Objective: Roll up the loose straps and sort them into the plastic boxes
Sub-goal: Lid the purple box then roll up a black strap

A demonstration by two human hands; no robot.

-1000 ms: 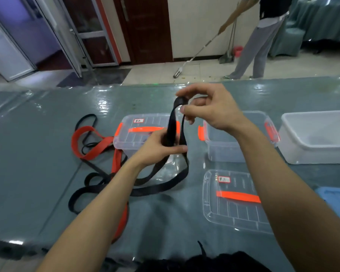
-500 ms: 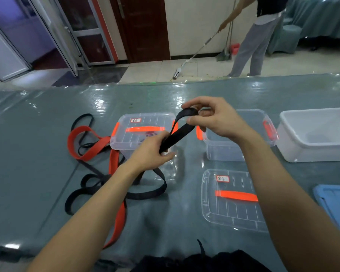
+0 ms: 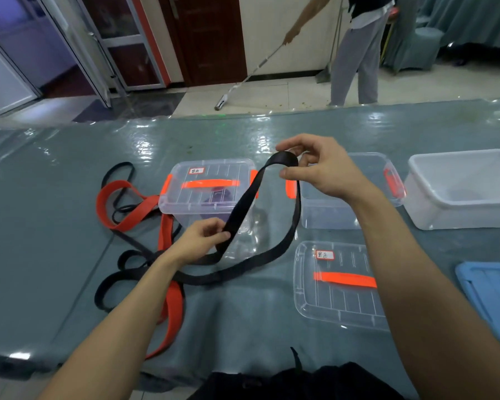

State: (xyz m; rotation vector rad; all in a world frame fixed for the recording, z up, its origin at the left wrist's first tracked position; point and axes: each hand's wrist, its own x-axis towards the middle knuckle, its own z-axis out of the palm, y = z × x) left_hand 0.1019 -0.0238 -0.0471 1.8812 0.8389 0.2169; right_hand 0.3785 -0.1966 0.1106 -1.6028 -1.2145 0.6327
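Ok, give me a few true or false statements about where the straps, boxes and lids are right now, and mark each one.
1. The left hand and the right hand both hold the black strap. True.
2. The red strap is pinched in the right hand. False: it lies on the table, untouched by either hand.
3. The lidded clear box has orange latches. True.
4. The loose clear lid sits on the white tub. False: it lies flat on the table, nearer the person, and the tub is uncovered.
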